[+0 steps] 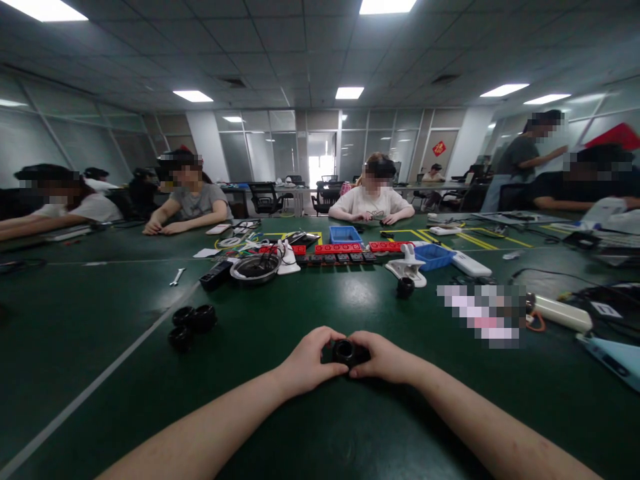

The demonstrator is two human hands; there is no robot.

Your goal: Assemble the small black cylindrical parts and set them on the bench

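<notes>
A black ring-shaped part (344, 349) with a round hole in its top sits between my two hands, close above or on the green table. My left hand (314, 360) curls its thumb and fingers around the part's left side. From the other side, my right hand (381, 356) grips it, with dark material showing between thumb and fingers. Whether this is one part or two pressed together, I cannot tell. Several similar black parts (193, 321) stand in a cluster to the left. Another black part (405, 287) stands farther off to the right.
Ahead lie a metal bowl (256, 268), red power strips (337, 248), blue trays (433, 255) and white clip stands (406, 268). A wrench (177, 277) rests at left. Cables and a cream cylinder (563, 313) lie at right. Several people sit around the table.
</notes>
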